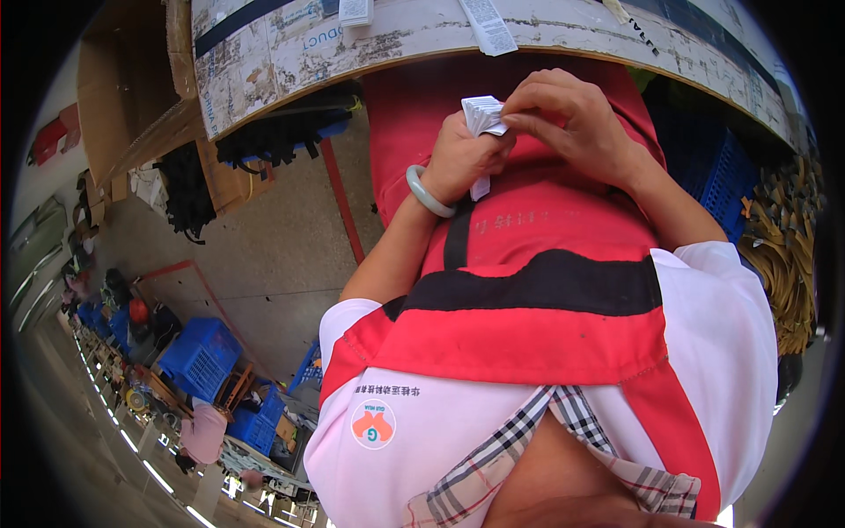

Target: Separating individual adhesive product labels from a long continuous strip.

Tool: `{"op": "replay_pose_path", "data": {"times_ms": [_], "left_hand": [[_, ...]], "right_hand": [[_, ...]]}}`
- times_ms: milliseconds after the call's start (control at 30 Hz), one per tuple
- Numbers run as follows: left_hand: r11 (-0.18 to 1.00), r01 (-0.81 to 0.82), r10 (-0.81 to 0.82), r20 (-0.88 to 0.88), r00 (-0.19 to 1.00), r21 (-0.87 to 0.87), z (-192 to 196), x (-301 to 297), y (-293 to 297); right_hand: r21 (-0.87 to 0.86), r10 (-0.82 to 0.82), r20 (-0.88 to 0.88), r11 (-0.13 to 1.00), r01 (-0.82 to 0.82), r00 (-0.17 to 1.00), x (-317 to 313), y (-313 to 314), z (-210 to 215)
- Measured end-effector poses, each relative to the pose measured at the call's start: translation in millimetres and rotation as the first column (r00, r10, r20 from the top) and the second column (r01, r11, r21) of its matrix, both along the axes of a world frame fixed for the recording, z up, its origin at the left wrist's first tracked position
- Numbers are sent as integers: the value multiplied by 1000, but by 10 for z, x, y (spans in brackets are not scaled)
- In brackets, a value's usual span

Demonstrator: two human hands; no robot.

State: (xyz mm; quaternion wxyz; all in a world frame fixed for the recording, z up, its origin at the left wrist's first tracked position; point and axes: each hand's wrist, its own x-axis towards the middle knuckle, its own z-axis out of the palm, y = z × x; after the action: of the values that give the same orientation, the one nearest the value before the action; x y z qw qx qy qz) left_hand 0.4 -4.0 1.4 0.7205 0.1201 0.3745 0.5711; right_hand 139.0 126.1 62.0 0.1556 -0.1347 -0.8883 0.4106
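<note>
My left hand (466, 158), with a pale bangle on its wrist, is wrapped round a stack of small white paper labels (482, 114). The top edges of the stack fan out above the fist, and its lower end shows beneath. Thumb and fingertips of my right hand (568, 114) are pinched together at the stack's right edge, on a label there; how many labels they grip is hidden. Both hands are over my red apron (537, 211), just in front of the table's near edge. On the table lie a long printed white label strip (489, 28) and a small white label stack (356, 11).
The worn white table (282, 62) spans the top. A cardboard box (132, 79) stands at its left, with black straps (185, 189) hanging below. A blue crate (726, 176) and brown strips (783, 255) are at the right. More blue crates (201, 356) and another person (204, 433) appear lower left.
</note>
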Motion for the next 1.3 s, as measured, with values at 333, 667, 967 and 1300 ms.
{"op": "replay_pose_path", "data": {"times_ms": [333, 667, 967, 1300], "left_hand": [[1000, -19, 19, -39, 999, 5, 19, 22, -5], [1000, -18, 17, -160, 987, -9, 33, 39, 1], [1000, -27, 27, -164, 986, 3, 38, 43, 3], [1000, -19, 16, -151, 988, -15, -24, 25, 3]], "right_hand": [[62, 5, 60, 998, -9, 998, -21, 25, 2], [169, 37, 68, 984, -48, 997, -54, 26, -21], [231, 29, 12, 973, -31, 1000, -80, 3, -82], [259, 40, 10, 965, -42, 999, -69, 4, -116]]}}
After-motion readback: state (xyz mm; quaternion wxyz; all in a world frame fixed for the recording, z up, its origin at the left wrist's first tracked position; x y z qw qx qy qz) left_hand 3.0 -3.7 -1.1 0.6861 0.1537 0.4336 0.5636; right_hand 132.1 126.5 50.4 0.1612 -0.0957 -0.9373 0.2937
